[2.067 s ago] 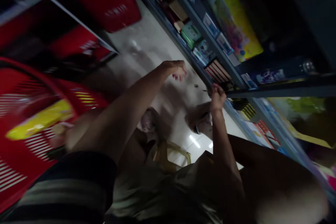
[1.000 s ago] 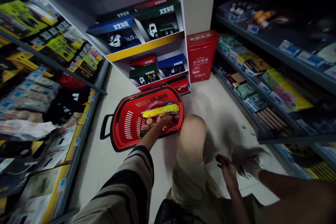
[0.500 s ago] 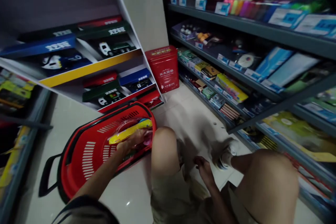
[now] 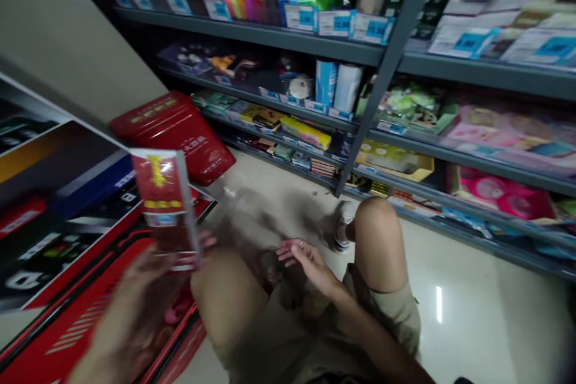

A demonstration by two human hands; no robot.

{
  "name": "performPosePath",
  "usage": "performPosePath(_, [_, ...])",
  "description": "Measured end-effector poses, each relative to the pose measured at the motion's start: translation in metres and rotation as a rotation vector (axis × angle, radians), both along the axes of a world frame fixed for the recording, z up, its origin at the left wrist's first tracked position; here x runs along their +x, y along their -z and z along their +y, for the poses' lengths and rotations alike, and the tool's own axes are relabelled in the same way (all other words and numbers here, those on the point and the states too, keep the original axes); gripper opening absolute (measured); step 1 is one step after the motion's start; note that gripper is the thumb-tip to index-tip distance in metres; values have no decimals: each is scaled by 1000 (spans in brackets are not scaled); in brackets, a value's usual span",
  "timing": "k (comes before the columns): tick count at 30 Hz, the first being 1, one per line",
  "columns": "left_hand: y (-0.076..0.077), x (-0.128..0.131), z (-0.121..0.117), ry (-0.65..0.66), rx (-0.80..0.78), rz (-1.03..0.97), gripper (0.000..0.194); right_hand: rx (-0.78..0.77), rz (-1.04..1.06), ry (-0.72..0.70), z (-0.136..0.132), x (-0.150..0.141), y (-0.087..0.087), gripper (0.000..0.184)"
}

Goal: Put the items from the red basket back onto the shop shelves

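One red box (image 4: 165, 201) held in the left hand (image 4: 146, 282)

It's dim in this aisle. Dark grey shelving (image 4: 270, 35) runs along the far side, divided by a slanting-looking post (image 4: 387, 72); a pale, plain wall (image 4: 67, 30) rises beside a display stand (image 4: 27, 155), and the glossy floor (image 4: 477, 312) mirrors a white light strip (image 4: 439, 304).

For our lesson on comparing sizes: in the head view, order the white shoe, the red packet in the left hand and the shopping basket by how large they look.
1. Shopping basket, cut off by frame
2. Red packet
3. White shoe, farther away
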State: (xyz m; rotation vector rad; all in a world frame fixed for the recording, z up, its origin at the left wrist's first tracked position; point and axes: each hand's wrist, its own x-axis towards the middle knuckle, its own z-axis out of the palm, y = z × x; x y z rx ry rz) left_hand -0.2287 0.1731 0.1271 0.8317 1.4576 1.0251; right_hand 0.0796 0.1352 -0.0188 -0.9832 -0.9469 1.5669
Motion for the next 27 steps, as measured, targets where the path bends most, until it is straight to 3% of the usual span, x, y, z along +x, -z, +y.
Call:
performPosePath(2, [26,86,-9,166,71,-175,42,79,32,21,-5,13,-26,68])
performPosePath(4, [53,155,-19,353,94,-244,37,110,-31,118,-12,31,-37,63])
performPosePath(6, [75,200,-25,461,155,-200,36,97,-123,240,-21,50,-35,57])
performPosePath(8, [88,221,-26,519,234,-88,39,80,-182,336,-30,70,-27,54])
performPosePath(11, [90,223,-14,655,287,66,39,87,-271,349,-34,96,-26,53])
performPosePath(14, [70,209,18,856,260,56,39,187,-436,150,-6,116,-55,47])
performPosePath(18, [23,199,84,926,336,-23,50,452,-652,-113,84,126,-127,40])
performPosePath(21, [4,201,136,801,436,-28,63,606,-734,-187,162,122,-164,43])
performPosePath(24, [22,200,172,545,509,-76,74,592,-646,-265,216,111,-155,52])
performPosePath(27, [59,193,184,390,523,-97,71,511,-621,-285,233,102,-117,57])
